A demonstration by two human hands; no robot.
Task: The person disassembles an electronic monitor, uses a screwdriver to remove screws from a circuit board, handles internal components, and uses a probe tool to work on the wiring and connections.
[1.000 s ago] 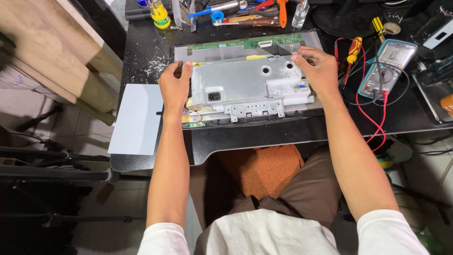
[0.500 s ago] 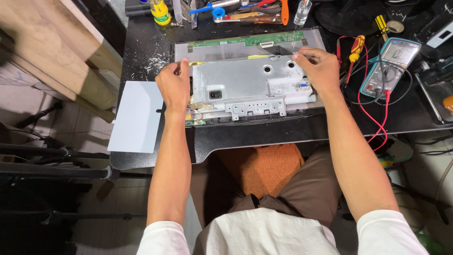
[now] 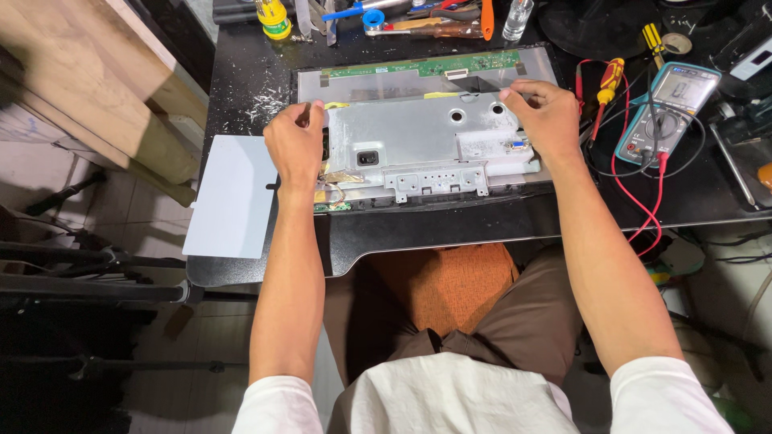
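We note a pale sheet (image 3: 232,195) lying just left of the left hand (image 3: 296,147). That hand is curled, fingers closed over the left edge of the metal shield (image 3: 418,137), which lies flat on the panel (image 3: 418,76) between both hands. Beyond the shield runs a green board (image 3: 426,64). The right hand (image 3: 547,116) grips the shield's upper right corner, fingers bent. Right of it lie a screwdriver (image 3: 607,84) and a multimeter (image 3: 667,108) with red leads.
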